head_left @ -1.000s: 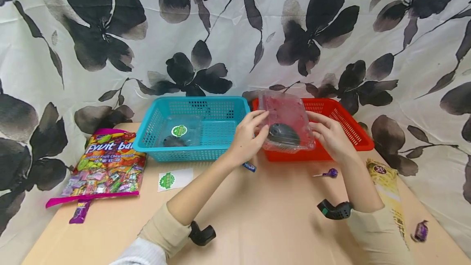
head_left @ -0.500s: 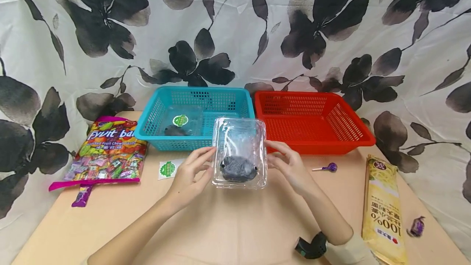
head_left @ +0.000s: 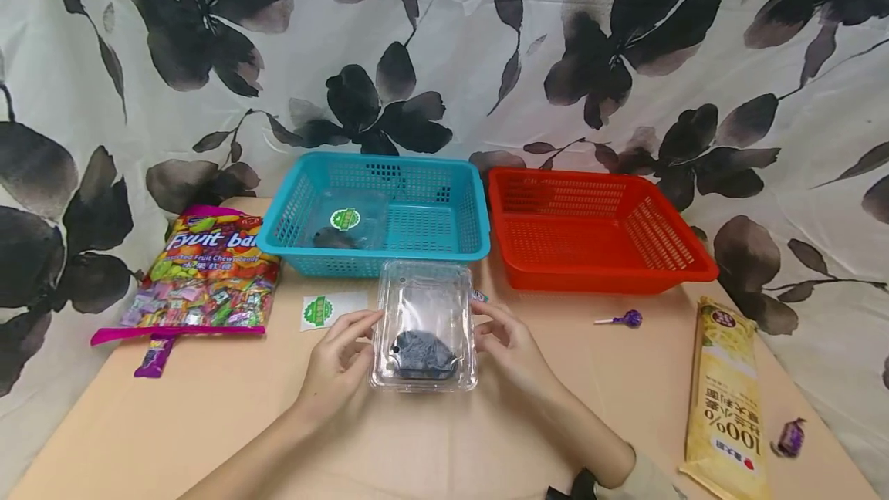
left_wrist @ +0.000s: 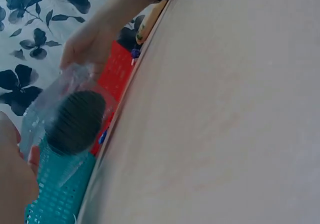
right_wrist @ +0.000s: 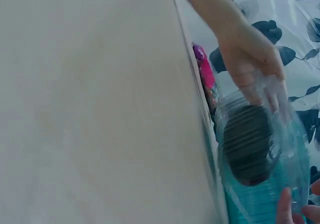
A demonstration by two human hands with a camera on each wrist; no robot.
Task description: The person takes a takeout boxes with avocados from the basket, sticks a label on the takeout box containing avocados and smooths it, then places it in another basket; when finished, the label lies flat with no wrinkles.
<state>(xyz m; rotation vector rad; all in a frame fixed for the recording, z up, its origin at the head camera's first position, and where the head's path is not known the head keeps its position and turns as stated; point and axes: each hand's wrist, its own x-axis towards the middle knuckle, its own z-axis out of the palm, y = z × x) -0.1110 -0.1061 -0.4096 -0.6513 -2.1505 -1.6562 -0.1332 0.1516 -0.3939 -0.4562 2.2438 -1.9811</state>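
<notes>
Both hands hold a clear plastic clamshell box in front of the blue basket, its lid closed. Inside lies a dark oval thing, at the end of the box nearest the person; its kind cannot be made out. My left hand grips the left side with thumb and fingers, and my right hand pinches the right side. The left wrist view has the dark oval thing behind the clear wall, above the table's surface. In the blue basket sits a similar clear box with a green round sticker.
Right of the blue basket stands a red basket. A candy bag, a purple wrapped candy and a green-printed card are on the left. A lollipop, a yellow pasta pack and another wrapped candy are on the right.
Both hands have carried the clear box from over the red basket leftward and toward the person, to in front of the blue basket. It sits lower in the head view than half a second ago.
</notes>
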